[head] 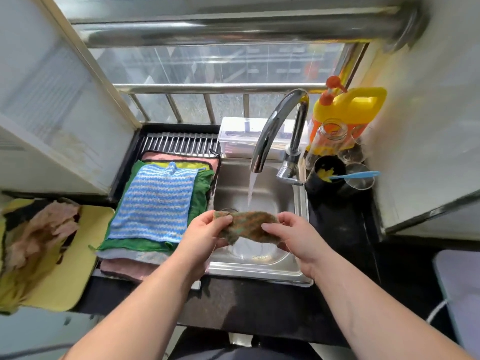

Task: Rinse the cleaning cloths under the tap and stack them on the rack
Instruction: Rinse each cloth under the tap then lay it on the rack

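Note:
A wet green-and-orange knitted cloth (246,224) is stretched between my hands over the steel sink (298,203). My left hand (205,232) grips its left end and my right hand (291,232) grips its right end. Water runs from the chrome tap (272,131) and falls just behind the cloth. On the black rack (179,142) left of the sink lies a stack of cloths, with a blue-and-white striped cloth (155,201) on top of green, grey and pink ones.
A yellow mat (75,258) at the left carries a heap of crumpled cloths (39,235). Behind the tap stands a clear plastic box (239,136). A yellow detergent jug (348,107), jars, glasses and a blue toothbrush (355,175) crowd the right counter.

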